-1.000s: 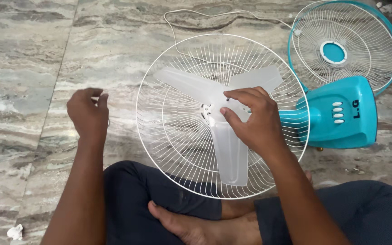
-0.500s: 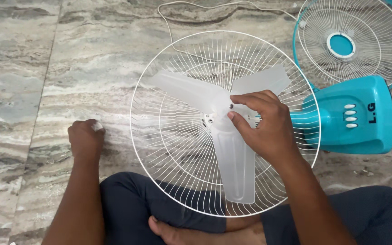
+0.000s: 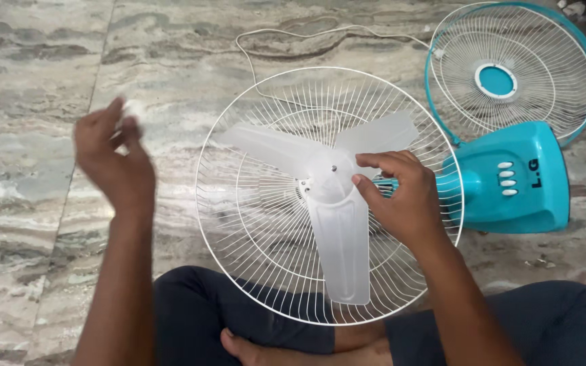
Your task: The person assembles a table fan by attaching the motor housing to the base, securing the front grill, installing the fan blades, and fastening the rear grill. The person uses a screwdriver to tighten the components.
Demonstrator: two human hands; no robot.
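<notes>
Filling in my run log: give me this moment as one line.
left hand: raised, pinching small white bit | right hand: at fan blade hub | rear guard: on lap | teal fan base: on floor

Blade (image 3: 330, 203): translucent frosted plastic, matt, smooth. Guard (image 3: 266, 203): thin white coated wire. Fan base (image 3: 517, 179): glossy teal plastic, smooth. Floor (image 3: 35, 169): polished veined stone, grey-beige, faint sheen. Trousers (image 3: 191, 305): dark matt cloth. Cord (image 3: 286, 37): white, smooth.

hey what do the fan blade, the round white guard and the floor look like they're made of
Fan blade: likely frosted translucent plastic; the guard wires show faintly through it. Round white guard: thin wire, probably metal with a white coating, though the coating hides the core. Floor: polished stone, seemingly marble, with grey-brown wavy veins and a seam between slabs.
</notes>
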